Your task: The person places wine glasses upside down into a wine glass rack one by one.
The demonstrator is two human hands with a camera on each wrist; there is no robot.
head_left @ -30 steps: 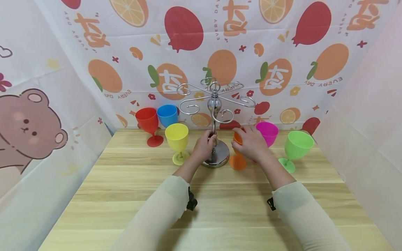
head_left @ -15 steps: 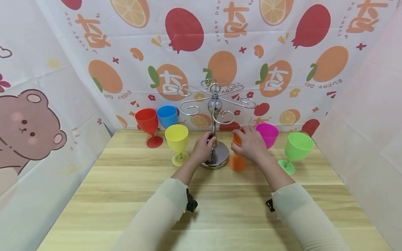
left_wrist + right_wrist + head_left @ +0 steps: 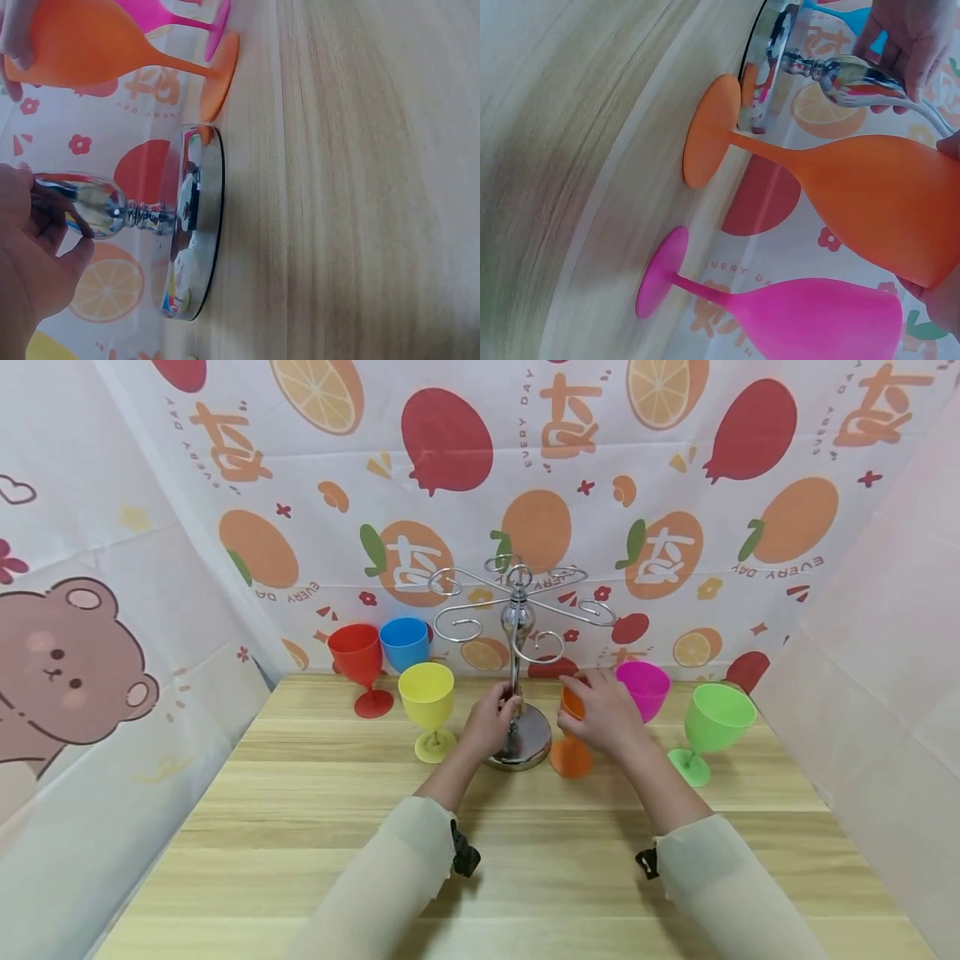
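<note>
My left hand (image 3: 491, 722) grips the polished stem of a metal stand (image 3: 517, 618) that has several curled wire arms at its top. In the left wrist view the round chrome base (image 3: 191, 247) sits on the table, the thumb and fingers wrapped about the stem. Just right of it, an orange goblet (image 3: 885, 195) stands upright. My right hand (image 3: 607, 714) holds the goblet's bowl from above, near the rim, and covers much of it in the head view. A magenta goblet (image 3: 647, 689) stands right behind that hand.
On the left stand a red goblet (image 3: 355, 652), a blue goblet (image 3: 405, 643) and a yellow goblet (image 3: 426, 693). A light green goblet (image 3: 716, 718) is at the right. Printed cloth (image 3: 450, 439) hangs behind the wooden table (image 3: 555, 893), with cloth walls on both sides.
The head view has shifted a little, so the scene sits slightly lower. Both hands keep their holds, and the stand and goblets stay in place.
</note>
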